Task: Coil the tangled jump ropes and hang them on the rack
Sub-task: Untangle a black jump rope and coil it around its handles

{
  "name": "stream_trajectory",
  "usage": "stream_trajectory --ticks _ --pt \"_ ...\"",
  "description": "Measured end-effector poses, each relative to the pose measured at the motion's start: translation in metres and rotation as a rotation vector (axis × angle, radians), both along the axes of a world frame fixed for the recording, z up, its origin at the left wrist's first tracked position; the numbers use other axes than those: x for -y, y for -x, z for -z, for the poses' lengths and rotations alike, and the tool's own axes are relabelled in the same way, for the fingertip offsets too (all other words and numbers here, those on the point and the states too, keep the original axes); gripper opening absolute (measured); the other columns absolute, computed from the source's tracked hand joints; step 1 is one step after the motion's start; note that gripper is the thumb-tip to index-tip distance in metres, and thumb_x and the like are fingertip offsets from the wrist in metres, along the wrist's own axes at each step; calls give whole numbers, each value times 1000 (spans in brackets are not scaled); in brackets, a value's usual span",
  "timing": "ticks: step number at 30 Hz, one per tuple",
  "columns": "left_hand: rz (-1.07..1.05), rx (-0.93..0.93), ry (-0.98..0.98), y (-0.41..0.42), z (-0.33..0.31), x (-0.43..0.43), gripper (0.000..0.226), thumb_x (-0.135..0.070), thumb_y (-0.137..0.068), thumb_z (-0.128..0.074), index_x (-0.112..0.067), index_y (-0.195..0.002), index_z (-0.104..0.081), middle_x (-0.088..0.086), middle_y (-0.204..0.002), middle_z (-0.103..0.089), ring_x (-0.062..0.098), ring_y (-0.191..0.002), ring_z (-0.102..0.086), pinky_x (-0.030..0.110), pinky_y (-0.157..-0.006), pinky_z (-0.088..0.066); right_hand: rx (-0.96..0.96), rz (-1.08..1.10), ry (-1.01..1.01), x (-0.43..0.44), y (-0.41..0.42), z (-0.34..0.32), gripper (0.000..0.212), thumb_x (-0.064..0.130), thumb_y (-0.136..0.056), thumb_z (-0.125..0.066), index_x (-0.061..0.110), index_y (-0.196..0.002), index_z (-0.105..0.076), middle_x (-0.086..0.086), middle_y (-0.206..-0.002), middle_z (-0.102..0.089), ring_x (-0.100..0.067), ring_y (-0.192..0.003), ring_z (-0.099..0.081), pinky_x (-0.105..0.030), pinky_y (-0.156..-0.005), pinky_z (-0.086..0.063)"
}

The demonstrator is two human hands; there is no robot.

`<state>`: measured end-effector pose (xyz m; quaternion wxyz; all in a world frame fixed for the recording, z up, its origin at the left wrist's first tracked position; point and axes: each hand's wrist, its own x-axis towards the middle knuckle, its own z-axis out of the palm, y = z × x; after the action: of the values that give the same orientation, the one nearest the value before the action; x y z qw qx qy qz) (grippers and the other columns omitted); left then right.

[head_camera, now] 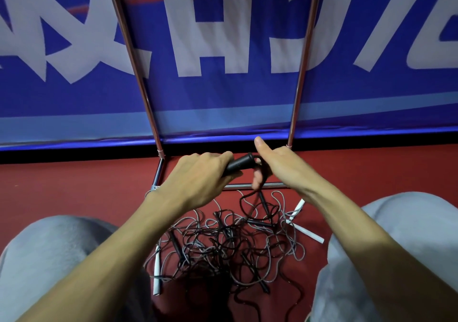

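A black handle (240,163) is gripped by the left hand (198,175). Its cord (242,201) is held in the curled fingers of the right hand (277,168)

A blue banner (223,93) with white lettering at twelve o'clock. Black and grey ropes (223,242) over red floor (74,185) at six.

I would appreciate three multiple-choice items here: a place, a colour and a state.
1. Where does the rope pile lie? A on a shelf; B on the floor; C on a table.
2. What colour is the handle in the left hand? A white; B black; C red.
3. What is the right hand doing? A lying flat; B gripping a ball; C holding a rope.
Key: 1B, the pile lies on red floor; 2B, the handle is black; 3C, it curls round a black rope.
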<state>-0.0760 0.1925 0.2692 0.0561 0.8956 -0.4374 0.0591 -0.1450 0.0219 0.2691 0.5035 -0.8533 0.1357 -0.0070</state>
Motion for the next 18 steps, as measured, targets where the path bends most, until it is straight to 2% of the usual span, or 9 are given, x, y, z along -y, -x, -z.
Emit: stream_trajectory --ticks 2,4,5,7,10,14,16,18 --pt "4 1 3 0 0 1 28 -52 -97 -39 -26 -92 -31 1 -106 -63 34 -93 -60 34 -64 -34 8 6 -106 -1 3 -4 68 57 -95 -35 11 -48 -50 -7 -43 -54 -23 -51 -62 -28 -75 -47" --pt "18 -33 46 2 2 3 27 -47 -98 -42 -23 -92 -30 1 -105 -62 34 -91 -59 35 -63 -33 38 21 -213 -2 4 -5 58 53 -93 -48 14 -50 -41 0 -37 -34 -18 -34 -40 -29 -57 -50" --pt "25 -48 69 2 3 4 26 -44 -99 -42 -23 -92 -29 1 -105 -61 33 -89 -59 35 -62 -32 52 21 -266 -3 5 -6 53 48 -92 -54 15 -52 -41 3 -38 -27 -14 -33 -30 -26 -46 -44" --pt "41 -43 92 4 7 6 23 -40 -99 -42 -24 -93 -26 1 -105 -58 31 -86 -57 35 -61 -32 52 29 -358 -2 6 -6 43 34 -92 -58 15 -56 -43 5 -43 -24 -9 -34 -21 -19 -38 -26" --pt "59 -55 120 5 13 8 24 -39 -99 -42 -24 -93 -25 1 -102 -56 31 -84 -56 37 -61 -36 41 28 -396 0 7 -5 37 22 -93 -55 15 -59 -43 4 -48 -25 -7 -37 -20 -17 -36 -13" --pt "55 -240 259 7 14 13 26 -38 -95 -52 -25 -89 -30 -4 -77 -49 37 -77 -56 41 -63 -42 183 53 -243 1 3 -6 40 20 -95 -50 19 -56 -39 9 -43 -27 -7 -37 -22 -19 -38 -17" --pt "13 -348 363 8 13 17 26 -37 -89 -58 -27 -83 -36 -3 -68 -52 34 -70 -56 41 -62 -45 311 113 -95 4 -1 -6 44 28 -92 -51 22 -50 -37 12 -43 -28 -8 -40 -24 -26 -45 -21" --pt "-35 -433 428 8 12 17 23 -41 -81 -62 -28 -79 -43 -2 -64 -56 29 -64 -56 39 -61 -46 386 214 -21 6 -3 -5 40 41 -83 -48 22 -51 -37 8 -49 -28 -13 -48 -26 -34 -52 -22"
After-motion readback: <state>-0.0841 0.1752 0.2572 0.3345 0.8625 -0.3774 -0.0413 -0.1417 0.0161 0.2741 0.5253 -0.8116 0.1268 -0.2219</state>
